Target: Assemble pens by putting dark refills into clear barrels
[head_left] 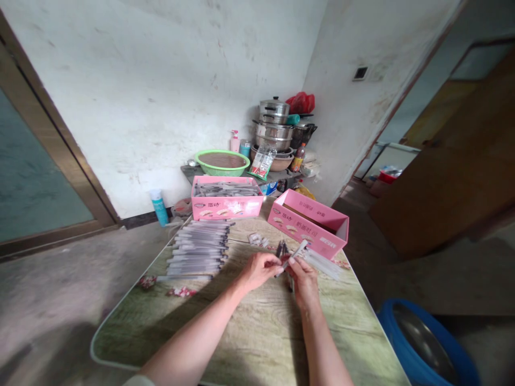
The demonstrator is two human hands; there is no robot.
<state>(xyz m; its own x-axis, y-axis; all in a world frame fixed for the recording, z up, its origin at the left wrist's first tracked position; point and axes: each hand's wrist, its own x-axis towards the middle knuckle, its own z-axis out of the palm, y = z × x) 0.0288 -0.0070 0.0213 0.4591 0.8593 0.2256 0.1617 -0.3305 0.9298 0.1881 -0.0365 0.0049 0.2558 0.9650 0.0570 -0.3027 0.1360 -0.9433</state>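
Observation:
Over the wooden-patterned table [257, 332], a slim pen [298, 250] with a whitish, see-through covering slants up to the right between my hands. My left hand [258, 272] pinches its lower end, fingers closed. The fingers of my right hand [304, 276] are closed around its middle. Just beyond them lie several dark pens [280, 247], partly hidden by the hands. To the right sits a bundle of clear plastic sleeves [324, 264]. A long row of pens in clear sleeves [201, 249] is laid out on the left.
A pink box [227, 208] full of sleeved pens stands at the table's back; another pink box [309, 219] is angled to its right. Small whitish pieces [258, 239] lie between. Behind are a green basin [222, 170] and stacked pots [273, 134]. A blue tub [426, 343] stands right.

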